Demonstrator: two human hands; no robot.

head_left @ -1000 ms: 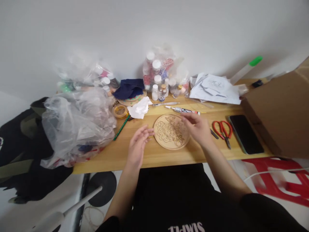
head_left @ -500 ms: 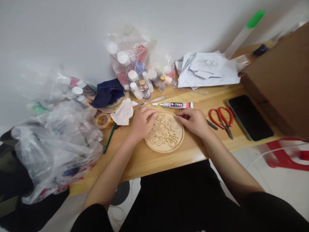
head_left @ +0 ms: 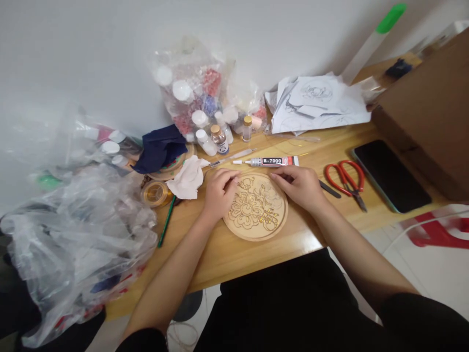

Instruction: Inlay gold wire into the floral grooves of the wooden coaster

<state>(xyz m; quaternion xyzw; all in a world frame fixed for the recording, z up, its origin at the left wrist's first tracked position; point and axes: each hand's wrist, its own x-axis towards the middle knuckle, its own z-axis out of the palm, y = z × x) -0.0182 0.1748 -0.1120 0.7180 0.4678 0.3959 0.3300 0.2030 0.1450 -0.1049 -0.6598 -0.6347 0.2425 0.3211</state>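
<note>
A round wooden plaque with a raised flower pattern in gold wire lies flat on the table in front of me. My left hand is closed at its upper left rim, fingers pressed together. At the upper right rim my right hand is closed too, thumb against the fingers. What is between the fingertips of either hand is too small to make out. Just above the plaque lies a B-7000 glue tube. A dark flat tool rests partly hidden beside my right hand.
Red-handled pliers and a phone lie at right, near a cardboard box. Behind are small bottles and drawings. At left are plastic bags, a wire spool and a green pencil.
The view has shifted slightly, so the plaque and the tabletop items appear a little displaced. Both hands stay at the plaque's upper rim with nearly the same finger poses.
</note>
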